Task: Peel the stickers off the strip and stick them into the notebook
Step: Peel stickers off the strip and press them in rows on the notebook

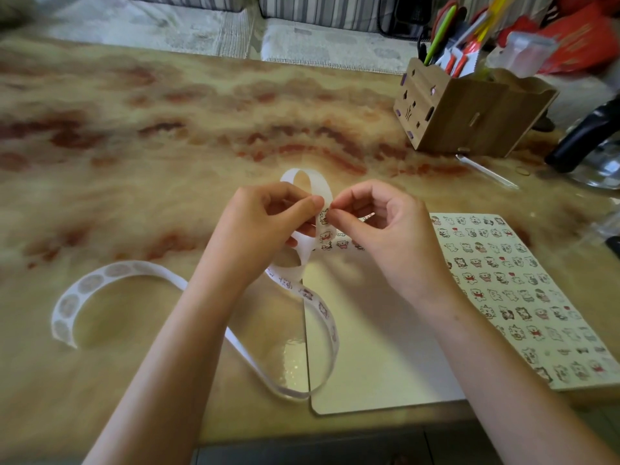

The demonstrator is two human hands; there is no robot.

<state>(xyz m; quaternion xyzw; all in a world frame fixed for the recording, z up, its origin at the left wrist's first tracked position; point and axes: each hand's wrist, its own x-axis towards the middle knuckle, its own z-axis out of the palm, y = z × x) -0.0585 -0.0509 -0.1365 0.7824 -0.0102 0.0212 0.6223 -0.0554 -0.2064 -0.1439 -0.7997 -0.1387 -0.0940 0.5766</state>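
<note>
A long white sticker strip (117, 271) curls in loops over the table, with small cartoon stickers on the part near my hands and blank circles on the left tail. My left hand (265, 226) pinches the strip at mid-table and holds it up. Thumb and forefinger of my right hand (379, 223) pinch at a sticker (324, 216) on the held section. The open notebook (375, 347) lies under my right forearm; its left page is blank and its right page is covered in rows of several cartoon stickers.
A wooden desk organiser (469, 115) with pens and scissors stands at the back right. A black-handled object (583, 139) and a clear pen (486, 171) lie near it. The marbled table's front edge (335, 431) runs just below the notebook.
</note>
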